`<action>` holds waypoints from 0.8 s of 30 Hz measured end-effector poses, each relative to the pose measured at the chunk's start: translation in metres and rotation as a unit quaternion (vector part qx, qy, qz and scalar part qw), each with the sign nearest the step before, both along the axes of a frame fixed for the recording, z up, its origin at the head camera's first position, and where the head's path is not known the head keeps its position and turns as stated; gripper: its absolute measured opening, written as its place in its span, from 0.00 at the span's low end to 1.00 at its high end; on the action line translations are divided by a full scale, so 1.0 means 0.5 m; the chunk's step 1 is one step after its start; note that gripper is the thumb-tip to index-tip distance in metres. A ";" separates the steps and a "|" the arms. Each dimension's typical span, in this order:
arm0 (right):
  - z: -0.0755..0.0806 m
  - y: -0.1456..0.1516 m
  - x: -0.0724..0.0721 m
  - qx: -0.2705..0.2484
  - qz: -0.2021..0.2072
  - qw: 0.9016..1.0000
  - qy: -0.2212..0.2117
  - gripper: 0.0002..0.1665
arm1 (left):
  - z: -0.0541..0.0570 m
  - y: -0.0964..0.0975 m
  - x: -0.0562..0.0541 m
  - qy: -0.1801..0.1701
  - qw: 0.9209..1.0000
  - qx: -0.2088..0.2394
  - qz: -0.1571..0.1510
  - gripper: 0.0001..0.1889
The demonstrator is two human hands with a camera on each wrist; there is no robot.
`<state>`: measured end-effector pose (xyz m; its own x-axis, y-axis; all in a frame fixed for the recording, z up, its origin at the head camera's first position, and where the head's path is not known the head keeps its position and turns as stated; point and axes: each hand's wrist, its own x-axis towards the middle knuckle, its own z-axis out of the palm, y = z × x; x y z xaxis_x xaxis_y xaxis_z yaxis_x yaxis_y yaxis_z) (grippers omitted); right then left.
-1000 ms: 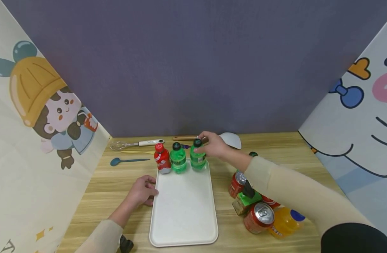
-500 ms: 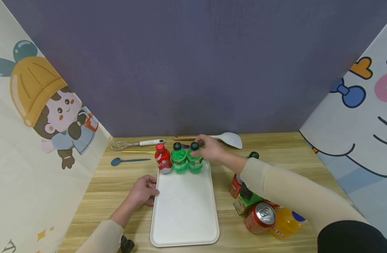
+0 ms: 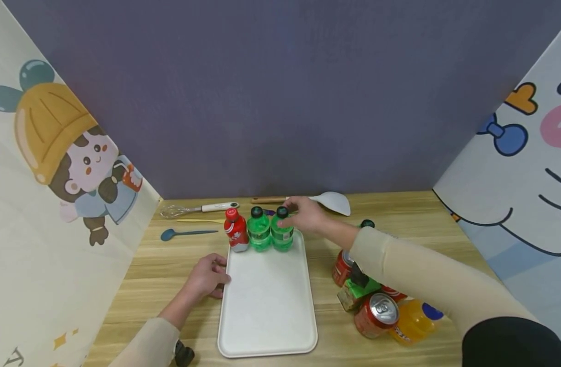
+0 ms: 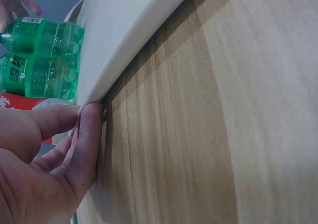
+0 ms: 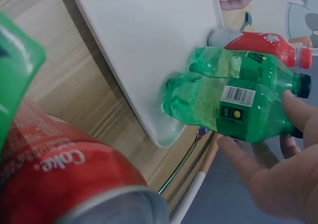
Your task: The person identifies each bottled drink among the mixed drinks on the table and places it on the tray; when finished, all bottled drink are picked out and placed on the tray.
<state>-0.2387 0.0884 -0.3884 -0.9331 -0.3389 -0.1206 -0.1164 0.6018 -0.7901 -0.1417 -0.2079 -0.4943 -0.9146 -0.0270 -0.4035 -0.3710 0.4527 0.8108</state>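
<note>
My left hand [image 3: 207, 277] pinches the left rim of the white tray [image 3: 268, 306] between thumb and fingers; the left wrist view shows the tray's edge between them. At the tray's far end stand a red bottle [image 3: 236, 232] and two green bottles in a row, all upright and close together. My right hand [image 3: 305, 214] holds the rightmost green bottle [image 5: 233, 107] near its neck and black cap, thumb on one side and fingers on the other. The middle green bottle [image 3: 259, 232] sits right against it.
Right of the tray are several drinks: a Coke can [image 5: 84, 174], another red can [image 3: 376, 316], a green carton [image 3: 356, 293] and an orange drink bottle [image 3: 413, 323]. Behind lie a whisk [image 3: 200, 208], a white spatula [image 3: 334, 202] and a blue spoon [image 3: 186, 233].
My right hand has moved the rightmost green bottle left, up beside the middle one, and then stayed there. My left hand has stayed at the tray's rim.
</note>
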 end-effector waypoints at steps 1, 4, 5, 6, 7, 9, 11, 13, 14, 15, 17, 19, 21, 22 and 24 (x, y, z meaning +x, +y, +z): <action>0.002 0.002 -0.001 0.005 0.005 1.000 -0.003 0.26 | 0.000 0.000 0.000 0.001 1.000 0.000 -0.001 0.23; 0.014 0.010 -0.006 0.022 0.036 0.999 -0.017 0.28 | -0.001 0.001 0.000 0.003 1.000 0.003 -0.002 0.23; 0.019 0.014 -0.008 0.027 0.048 0.998 -0.023 0.30 | -0.001 0.001 0.000 0.002 1.000 0.003 -0.003 0.23; 0.023 0.018 -0.010 0.031 0.062 0.997 -0.029 0.32 | -0.002 0.001 0.000 0.001 1.000 0.001 -0.002 0.23; 0.028 0.023 -0.011 0.037 0.077 0.996 -0.032 0.34 | -0.002 0.001 0.000 0.000 1.000 -0.001 -0.001 0.23; 0.041 0.033 -0.013 0.041 0.099 0.993 -0.042 0.38 | -0.002 0.002 0.000 -0.003 1.000 -0.003 0.001 0.23; 0.054 0.043 -0.014 0.035 0.117 0.991 -0.054 0.40 | -0.003 0.002 0.001 -0.003 1.000 -0.005 0.003 0.24; 0.069 0.054 -0.012 0.030 0.129 0.990 -0.059 0.39 | -0.004 0.002 0.003 -0.002 1.000 -0.003 0.004 0.24; 0.079 0.060 -0.010 0.023 0.129 0.989 -0.065 0.38 | -0.005 0.002 0.003 -0.002 1.000 -0.002 0.004 0.24; 0.087 0.065 -0.009 0.019 0.130 0.989 -0.065 0.37 | -0.005 0.003 0.004 -0.001 1.000 -0.002 0.004 0.24; 0.104 0.078 -0.005 0.009 0.128 0.990 -0.065 0.36 | -0.007 0.002 0.005 0.001 1.000 0.000 0.004 0.24; 0.122 0.093 0.000 0.003 0.124 0.991 -0.058 0.35 | -0.007 0.002 0.005 0.001 1.000 0.001 0.005 0.24; 0.137 0.112 0.007 0.001 0.119 0.992 -0.046 0.35 | -0.006 0.002 0.005 0.003 1.000 0.002 0.004 0.24; 0.146 0.123 0.012 0.002 0.116 0.992 -0.040 0.35 | -0.006 0.002 0.005 0.003 1.000 0.002 0.004 0.23; 0.158 0.148 0.020 0.007 0.113 0.993 -0.019 0.36 | -0.005 0.002 0.004 0.004 1.000 0.001 0.004 0.23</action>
<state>-0.2287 0.1622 -0.3096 -0.8282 -0.5365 -0.1617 -0.2190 0.5755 -0.7879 -0.1396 -0.2070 -0.4968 -0.9176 -0.0325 -0.3963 -0.3678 0.4479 0.8149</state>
